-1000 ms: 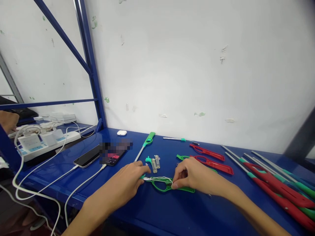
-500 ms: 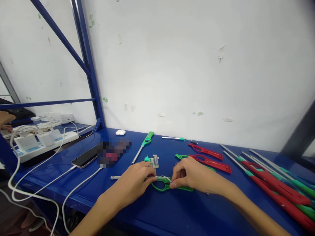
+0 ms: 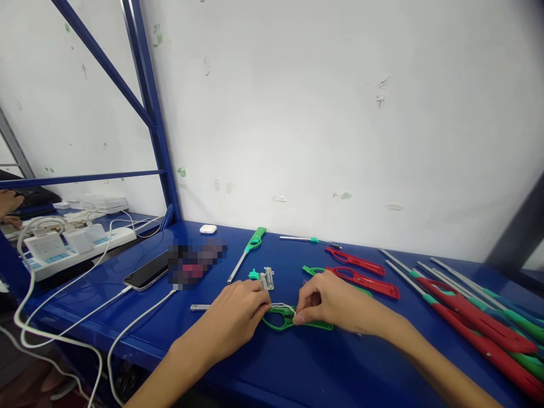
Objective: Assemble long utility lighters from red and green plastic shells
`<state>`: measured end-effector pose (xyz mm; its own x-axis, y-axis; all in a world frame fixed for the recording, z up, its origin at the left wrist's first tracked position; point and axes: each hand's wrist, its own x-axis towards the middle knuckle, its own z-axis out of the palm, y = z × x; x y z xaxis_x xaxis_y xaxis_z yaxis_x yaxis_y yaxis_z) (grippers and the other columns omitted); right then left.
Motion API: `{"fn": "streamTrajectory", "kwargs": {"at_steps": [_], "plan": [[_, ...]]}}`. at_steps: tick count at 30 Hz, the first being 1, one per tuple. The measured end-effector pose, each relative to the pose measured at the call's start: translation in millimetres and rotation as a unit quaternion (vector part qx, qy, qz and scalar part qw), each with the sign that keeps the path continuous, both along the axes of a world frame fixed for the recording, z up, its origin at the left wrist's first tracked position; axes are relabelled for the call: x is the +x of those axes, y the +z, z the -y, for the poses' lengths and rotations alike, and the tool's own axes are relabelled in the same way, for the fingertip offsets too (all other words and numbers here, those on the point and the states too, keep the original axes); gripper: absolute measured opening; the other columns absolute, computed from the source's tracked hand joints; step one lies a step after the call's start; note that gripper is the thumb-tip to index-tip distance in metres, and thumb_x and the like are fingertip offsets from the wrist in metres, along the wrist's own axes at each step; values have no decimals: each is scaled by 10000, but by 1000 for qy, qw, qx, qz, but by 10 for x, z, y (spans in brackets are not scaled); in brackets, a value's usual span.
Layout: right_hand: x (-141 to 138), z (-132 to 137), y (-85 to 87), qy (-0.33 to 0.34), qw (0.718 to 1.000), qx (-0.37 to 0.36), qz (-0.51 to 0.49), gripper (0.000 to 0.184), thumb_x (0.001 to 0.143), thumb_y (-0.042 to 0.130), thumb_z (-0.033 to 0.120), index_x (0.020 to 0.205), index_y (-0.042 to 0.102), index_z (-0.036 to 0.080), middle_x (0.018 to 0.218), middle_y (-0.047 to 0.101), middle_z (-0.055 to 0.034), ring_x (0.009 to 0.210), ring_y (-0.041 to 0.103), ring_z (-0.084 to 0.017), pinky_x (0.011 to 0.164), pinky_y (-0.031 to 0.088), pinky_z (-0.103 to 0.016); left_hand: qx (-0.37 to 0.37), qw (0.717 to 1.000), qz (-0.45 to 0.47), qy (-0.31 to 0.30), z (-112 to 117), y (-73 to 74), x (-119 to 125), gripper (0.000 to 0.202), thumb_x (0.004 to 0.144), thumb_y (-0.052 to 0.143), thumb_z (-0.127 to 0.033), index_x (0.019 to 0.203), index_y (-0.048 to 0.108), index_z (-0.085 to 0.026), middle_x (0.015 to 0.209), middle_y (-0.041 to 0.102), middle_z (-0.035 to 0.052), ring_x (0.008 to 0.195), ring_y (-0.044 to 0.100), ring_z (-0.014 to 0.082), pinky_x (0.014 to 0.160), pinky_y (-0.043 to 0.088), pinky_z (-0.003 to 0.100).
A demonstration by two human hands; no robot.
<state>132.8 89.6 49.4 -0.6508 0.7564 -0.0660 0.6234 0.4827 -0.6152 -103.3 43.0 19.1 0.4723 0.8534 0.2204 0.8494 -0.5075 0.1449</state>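
A green half-shell of a long-necked lighter (image 3: 276,324) lies on the blue table in front of me, its metal tube (image 3: 199,307) pointing left. My left hand (image 3: 238,309) is closed over the neck, fingertips at the shell's front end. With thumb and forefinger, my right hand (image 3: 329,303) pinches a thin white wire (image 3: 281,305) over the shell's trigger area; the exact pinch point is partly hidden. Just behind lie small clear parts (image 3: 268,277) and a turquoise piece (image 3: 254,274). Red handle halves (image 3: 369,281) and another green half (image 3: 312,271) lie beyond my right hand.
Several red and green lighters (image 3: 471,317) are piled at the right. A green lighter (image 3: 255,241) and a metal rod (image 3: 295,239) lie near the wall. Leftward are a phone (image 3: 148,271), white cables, a power strip (image 3: 63,258), an earphone case (image 3: 208,229) and another person's hand (image 3: 9,202).
My left hand has shifted very slightly, its fingers drawn closer together on the lighter's neck. My right hand keeps its pinch in nearly the same spot.
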Motion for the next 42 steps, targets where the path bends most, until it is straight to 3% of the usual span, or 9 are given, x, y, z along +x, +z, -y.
{"fn": "streamTrajectory", "kwargs": {"at_steps": [5, 10, 28, 42], "plan": [[-6, 7, -12, -1, 1000, 14, 6, 172, 813, 768, 369, 734, 781, 218, 625, 648, 28, 557, 506, -113, 493, 323, -241, 29, 998, -52, 8, 1, -45, 17, 255, 1049, 446, -208, 950, 681, -210, 996, 689, 58, 878, 665, 238, 733, 445, 333], [-13, 2, -34, -2, 999, 38, 15, 152, 812, 785, 358, 732, 783, 229, 632, 649, 30, 572, 525, -118, 510, 331, -245, 21, 1000, -14, 0, 8, -29, 15, 190, 1047, 476, -204, 1059, 662, -239, 1033, 696, 37, 915, 669, 225, 764, 446, 320], [-49, -20, -60, -16, 999, 44, 19, 191, 759, 851, 358, 692, 739, 219, 623, 649, 34, 577, 559, -129, 507, 313, -253, -10, 1000, 29, -3, 23, 31, 17, 195, 1034, 478, -175, 944, 645, -218, 980, 671, 17, 885, 645, 195, 758, 430, 297], [-10, 16, -42, 44, 994, 100, 28, 248, 897, 727, 338, 707, 637, 207, 698, 628, 39, 669, 559, -122, 590, 324, -245, -4, 1000, -2, -5, 17, -2, 3, 203, 1044, 465, -185, 1006, 661, -219, 1020, 684, 32, 918, 645, 219, 774, 425, 320]]}}
